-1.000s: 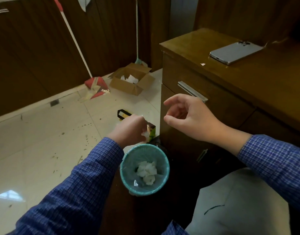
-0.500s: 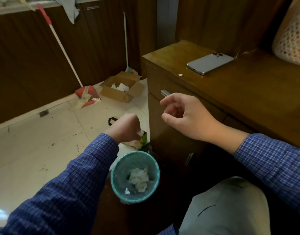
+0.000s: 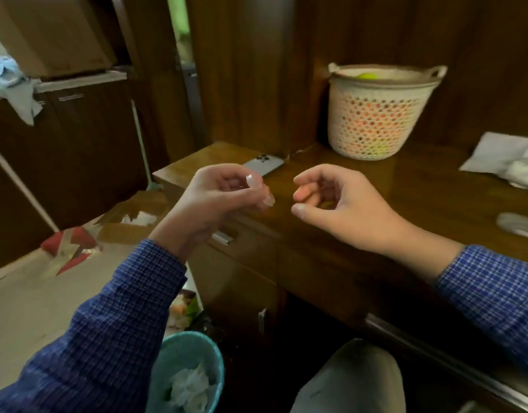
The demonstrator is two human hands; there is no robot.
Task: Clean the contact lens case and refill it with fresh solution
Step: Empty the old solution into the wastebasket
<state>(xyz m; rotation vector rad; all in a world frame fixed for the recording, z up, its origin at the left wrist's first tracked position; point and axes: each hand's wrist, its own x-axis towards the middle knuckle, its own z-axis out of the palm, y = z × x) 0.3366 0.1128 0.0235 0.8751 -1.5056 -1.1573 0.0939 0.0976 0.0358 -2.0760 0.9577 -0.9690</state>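
Both hands rose: left hand [image 3: 221, 195] perhaps pinching something, right hand [image 3: 334, 201] empty.

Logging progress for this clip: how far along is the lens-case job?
Done, probably: crumpled tissues lie in the teal bin, so some wiping seems over. In hand: left hand curled, contents unclear; right hand loosely curled, empty. Left: refill; no solution bottle visible, and the blurred clear item on the desk may be the case.

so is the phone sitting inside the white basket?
No. The phone lies flat on the wooden desk, left of the white basket and apart from it.
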